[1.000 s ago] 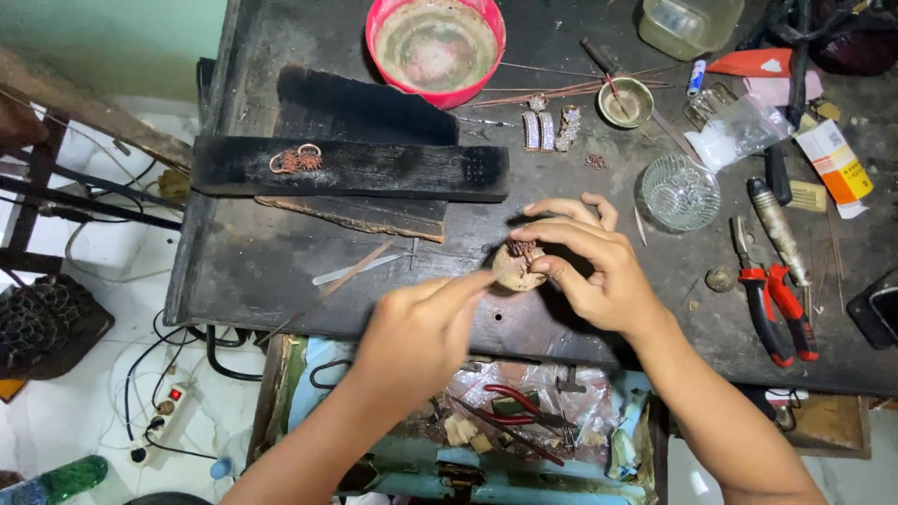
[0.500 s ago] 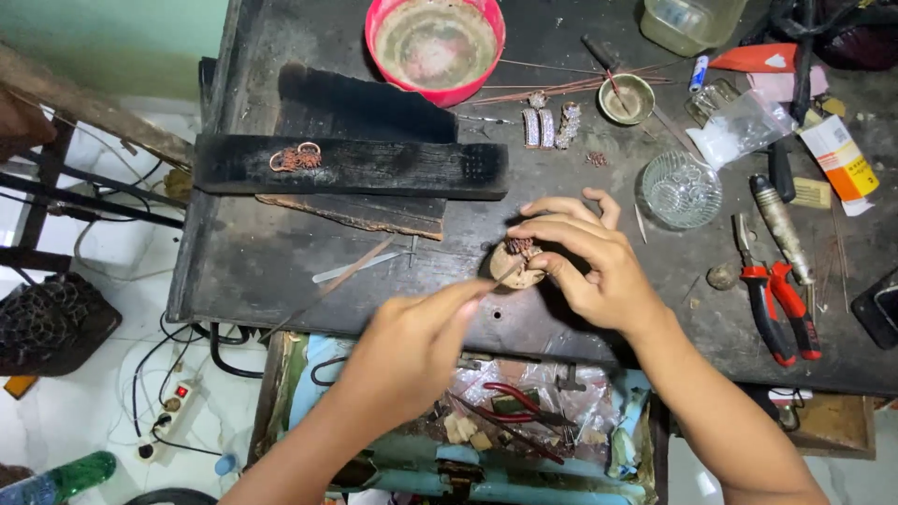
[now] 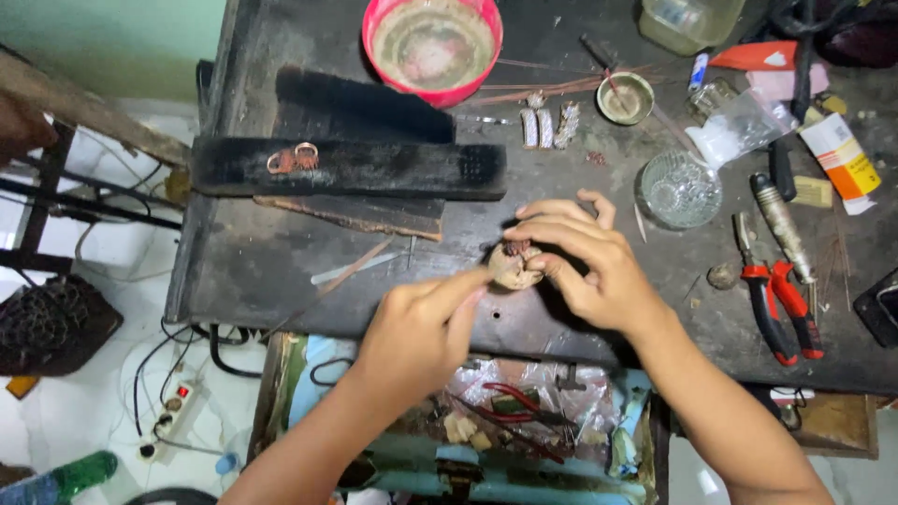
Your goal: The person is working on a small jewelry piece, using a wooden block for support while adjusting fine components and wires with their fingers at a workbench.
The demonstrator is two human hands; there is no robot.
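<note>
My right hand (image 3: 591, 266) is closed around a small round tan lump (image 3: 514, 269) with tiny reddish copper-coloured pieces stuck on its top, held just above the dark workbench (image 3: 281, 271). My left hand (image 3: 421, 327) comes in from below left, its forefinger and thumb pinched together and touching the lump's left side. Whether the left fingers hold a small piece is hidden.
On the bench lie a long black charred block (image 3: 346, 168) with copper rings (image 3: 292, 160), a red bowl (image 3: 432, 47), a small metal cup (image 3: 625, 97), a glass dish (image 3: 680, 190), red-handled pliers (image 3: 781, 304), a grey hand tool (image 3: 781, 229). An open drawer (image 3: 486, 421) of clutter sits below.
My left hand has edged up and right, bringing its fingertips closer against the lump. My right hand has held the lump almost still.
</note>
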